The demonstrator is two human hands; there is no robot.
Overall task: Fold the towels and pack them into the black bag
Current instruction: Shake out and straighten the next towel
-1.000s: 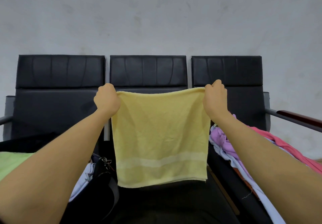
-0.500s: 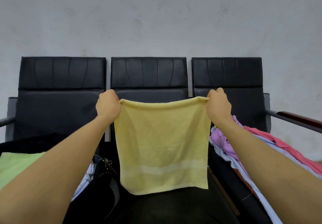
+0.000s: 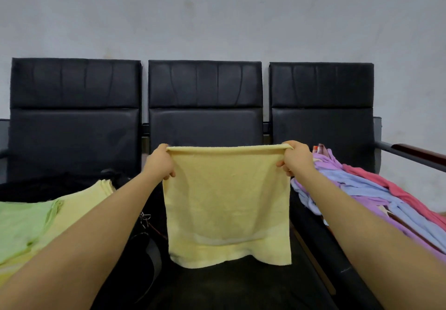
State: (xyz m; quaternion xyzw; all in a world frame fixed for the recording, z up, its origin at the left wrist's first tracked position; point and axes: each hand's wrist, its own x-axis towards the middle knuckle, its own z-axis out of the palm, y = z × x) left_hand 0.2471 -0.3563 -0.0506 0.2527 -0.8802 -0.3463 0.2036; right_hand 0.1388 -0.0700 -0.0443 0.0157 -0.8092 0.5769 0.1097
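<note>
The left hand [image 3: 160,162] and right hand [image 3: 294,159] each pinch a top corner of the yellow towel [image 3: 228,203], hung over the middle seat [image 3: 236,285]. It looks light and limp; corners are the sensible hold. Near left, the black bag [image 3: 140,259] holds folded green and yellow towels [image 3: 31,223]. Loose towels [image 3: 366,189] pile right.

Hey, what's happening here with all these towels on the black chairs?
A person is holding a yellow towel up by its top corners, left hand and right hand, over the middle seat. Folded green and yellow towels lie to the left, and a heap of unfolded towels waits on the right.
</note>
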